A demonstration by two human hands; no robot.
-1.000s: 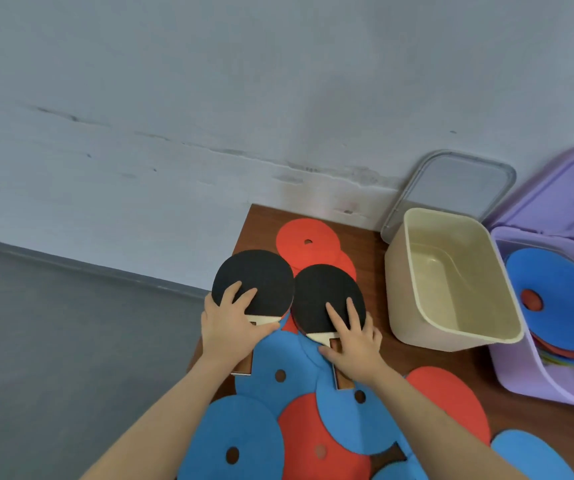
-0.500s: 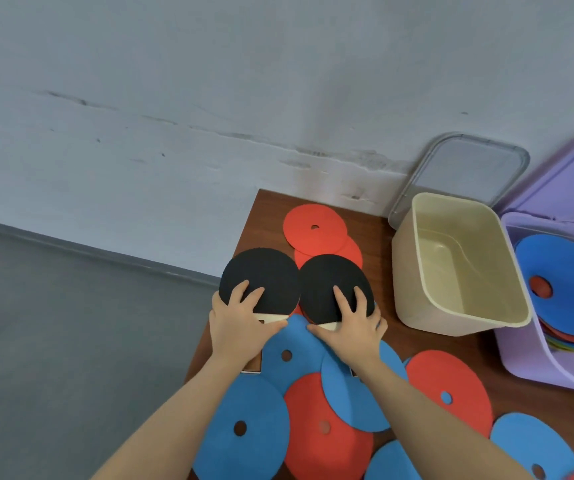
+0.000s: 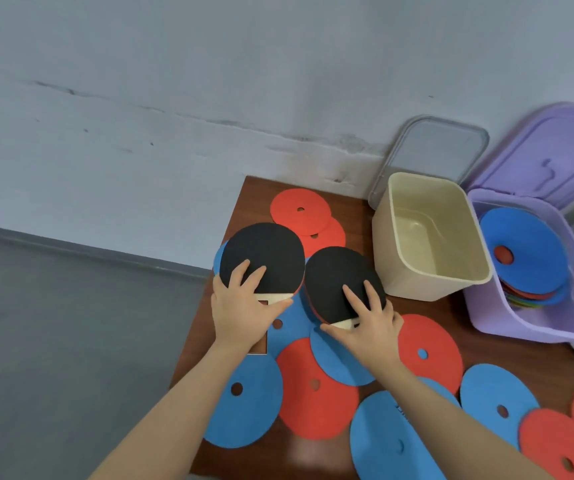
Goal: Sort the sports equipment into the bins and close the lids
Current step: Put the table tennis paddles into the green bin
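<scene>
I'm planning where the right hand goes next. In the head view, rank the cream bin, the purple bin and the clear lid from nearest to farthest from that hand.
1. Cream bin: just beyond the right hand, up and to its right.
2. Purple bin: farther right, past the cream bin.
3. Clear lid: farthest, leaning on the wall behind the cream bin.

Both hands, left (image 3: 244,308) and right (image 3: 370,323), grip with fingers spread.
</scene>
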